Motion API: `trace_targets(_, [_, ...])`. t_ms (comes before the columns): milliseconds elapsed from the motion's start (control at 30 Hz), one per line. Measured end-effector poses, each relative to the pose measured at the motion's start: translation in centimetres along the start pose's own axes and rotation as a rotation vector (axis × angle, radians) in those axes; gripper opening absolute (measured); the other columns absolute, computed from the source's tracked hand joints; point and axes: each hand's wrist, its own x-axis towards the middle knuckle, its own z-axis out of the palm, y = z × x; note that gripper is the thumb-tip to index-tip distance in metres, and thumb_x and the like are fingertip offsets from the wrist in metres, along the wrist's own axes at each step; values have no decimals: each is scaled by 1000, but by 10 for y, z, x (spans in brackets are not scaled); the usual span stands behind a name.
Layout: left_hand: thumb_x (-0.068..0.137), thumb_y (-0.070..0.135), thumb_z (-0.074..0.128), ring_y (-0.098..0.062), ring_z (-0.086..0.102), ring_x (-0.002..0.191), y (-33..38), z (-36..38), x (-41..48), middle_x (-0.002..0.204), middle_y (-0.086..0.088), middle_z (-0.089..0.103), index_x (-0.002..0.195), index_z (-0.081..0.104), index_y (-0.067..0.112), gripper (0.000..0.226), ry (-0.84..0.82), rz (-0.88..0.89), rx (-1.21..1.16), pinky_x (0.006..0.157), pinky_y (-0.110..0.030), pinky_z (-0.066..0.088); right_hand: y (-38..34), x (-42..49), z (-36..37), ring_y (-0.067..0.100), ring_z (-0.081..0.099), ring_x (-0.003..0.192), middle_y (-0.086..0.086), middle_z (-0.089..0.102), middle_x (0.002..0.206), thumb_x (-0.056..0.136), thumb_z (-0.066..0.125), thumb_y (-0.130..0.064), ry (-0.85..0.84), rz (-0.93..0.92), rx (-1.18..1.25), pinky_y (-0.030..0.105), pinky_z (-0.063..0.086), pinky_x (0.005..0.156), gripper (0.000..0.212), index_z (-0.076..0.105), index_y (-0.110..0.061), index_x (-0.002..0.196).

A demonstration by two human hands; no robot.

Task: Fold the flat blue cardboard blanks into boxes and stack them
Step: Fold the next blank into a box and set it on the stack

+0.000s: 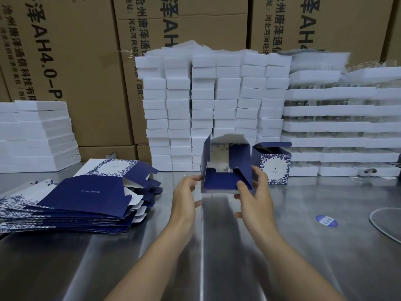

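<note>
over the steel desk (pixel 217 246), the left hand (pixel 184 196) pinches the left edge of a half-folded blue box (pixel 219 181) and the right hand (pixel 253 192) grips its right wall, thumb on a flap. flat blanks (pixel 82 196) lie piled to the left. a finished box (pixel 274 166) stands just right, behind. white foam stacks (pixel 214 109) and brown cartons (pixel 76 61) wall off the back.

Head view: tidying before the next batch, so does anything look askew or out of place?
The pile of flat blanks on the left is fanned out, edges not squared. A blue oval sticker lies loose on the steel table, right of the half-folded box.
</note>
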Motion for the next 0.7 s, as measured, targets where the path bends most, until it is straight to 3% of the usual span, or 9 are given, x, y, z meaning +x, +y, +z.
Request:
trace_targets(133, [104, 31, 54, -2, 72, 89, -1, -1, 3, 114, 11, 72, 129, 58, 36, 26, -29, -55, 10, 66, -24, 53, 1, 0, -1, 19, 68, 92, -24, 61, 124, 100, 55, -15, -26, -53, -76, 55, 60, 83, 48, 52, -58, 122])
trace_targets(200, [101, 25, 60, 0, 69, 89, -4, -1, 4, 119, 12, 66, 143, 45, 46, 49, -19, -11, 96, 61, -18, 51, 3, -2, 1, 18, 69, 89, -18, 62, 129, 99, 56, -15, -48, -89, -109, 47, 59, 81, 52, 48, -55, 132])
trace_targets(267, [98, 19, 63, 4, 67, 91, -6, 0, 3, 124, 9, 59, 148, 36, 54, 68, -35, 37, 155, 57, -11, 50, 5, -6, 2, 7, 67, 91, -19, 59, 132, 100, 57, -16, -64, -160, -177, 32, 54, 80, 58, 42, -56, 140])
trace_targets(400, [95, 20, 66, 14, 65, 90, -9, -1, 4, 124, 5, 61, 150, 26, 63, 80, -54, 104, 175, 55, -7, 49, 7, -8, 3, -4, 62, 97, -25, 53, 132, 99, 57, -16, -77, -236, -281, 28, 52, 82, 62, 39, -56, 144])
trace_targets(467, [90, 34, 68, 5, 70, 86, -9, -2, 6, 118, 7, 67, 147, 17, 71, 85, -38, 70, 170, 60, -17, 54, 9, -7, 3, -4, 61, 100, -29, 53, 130, 98, 56, -13, -72, -242, -274, 26, 52, 83, 61, 42, -53, 142])
trace_targets(567, [76, 51, 65, -14, 74, 93, -7, -2, 8, 111, 7, 72, 142, 13, 77, 89, -9, 24, 241, 81, -38, 52, 11, -3, 2, -4, 58, 100, -30, 51, 125, 95, 54, -6, -44, -263, -314, 27, 49, 83, 54, 53, -47, 130])
trace_targets(633, [70, 56, 67, -14, 72, 102, -9, -2, 7, 116, 6, 71, 145, 20, 69, 89, -30, 56, 290, 88, -37, 52, 13, -1, 1, -3, 57, 98, -24, 51, 122, 92, 52, -1, -24, -295, -369, 33, 49, 81, 47, 59, -39, 119])
trace_targets(700, [63, 67, 69, -1, 65, 108, -11, -1, 3, 125, 10, 65, 137, 37, 59, 81, -27, 94, 317, 89, -28, 49, 14, -1, 0, 2, 56, 97, -19, 50, 125, 89, 52, 1, -24, -326, -420, 39, 51, 82, 44, 61, -34, 113])
